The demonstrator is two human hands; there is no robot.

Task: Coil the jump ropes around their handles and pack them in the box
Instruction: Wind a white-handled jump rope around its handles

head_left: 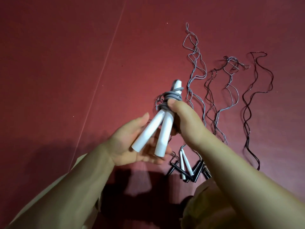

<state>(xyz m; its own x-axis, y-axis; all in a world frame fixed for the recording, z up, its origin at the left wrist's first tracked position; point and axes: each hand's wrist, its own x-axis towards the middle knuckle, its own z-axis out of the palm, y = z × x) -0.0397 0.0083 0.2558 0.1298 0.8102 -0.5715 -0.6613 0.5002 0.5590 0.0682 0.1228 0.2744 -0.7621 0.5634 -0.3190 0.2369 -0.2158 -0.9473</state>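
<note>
The right hand (183, 118) grips the grey rope (171, 98) coiled round two white plastic handles (155, 133); the open left hand (133, 142) cradles them above the maroon floor (66, 63)

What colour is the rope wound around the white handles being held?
Grey; the coiled rope shows clearly in the head view, pinned by the right hand.

no text, label, brand, number or sign can be read anywhere. the white handles (151, 131) carry no print, and the red floor (66, 63) shows only a thin pale line, not a letter.
</note>
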